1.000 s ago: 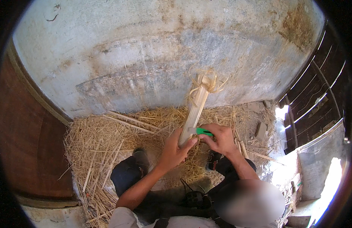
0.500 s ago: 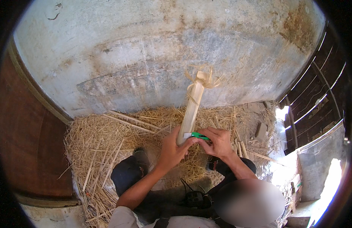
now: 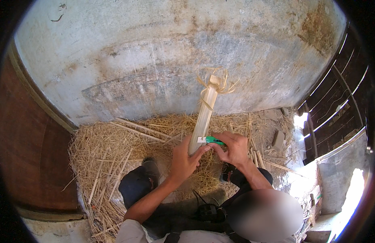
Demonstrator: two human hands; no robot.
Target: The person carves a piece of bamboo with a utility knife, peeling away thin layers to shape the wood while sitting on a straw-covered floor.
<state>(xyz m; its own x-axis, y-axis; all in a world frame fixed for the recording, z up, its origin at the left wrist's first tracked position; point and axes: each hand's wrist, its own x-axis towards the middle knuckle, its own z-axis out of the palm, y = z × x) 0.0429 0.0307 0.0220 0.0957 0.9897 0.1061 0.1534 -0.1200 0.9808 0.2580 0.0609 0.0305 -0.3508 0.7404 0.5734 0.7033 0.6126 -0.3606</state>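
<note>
Near the body, the bare left hand (image 3: 184, 162) is wrapped around the lower end of a long, pale, straight-sided wooden stick (image 3: 204, 115), and the bare right hand (image 3: 235, 150) pinches a small green-handled cutter (image 3: 214, 140), its flat blade against the stick. Farther out, the stick's tip carries thin, curled, straw-coloured shavings (image 3: 223, 90); beyond rises a stained, whitish-grey wall (image 3: 155, 48) above yellowish floor litter (image 3: 94, 141).

head view | fisheye, facing down | near left hand (image 3: 184, 160), right hand (image 3: 235, 150)
</note>
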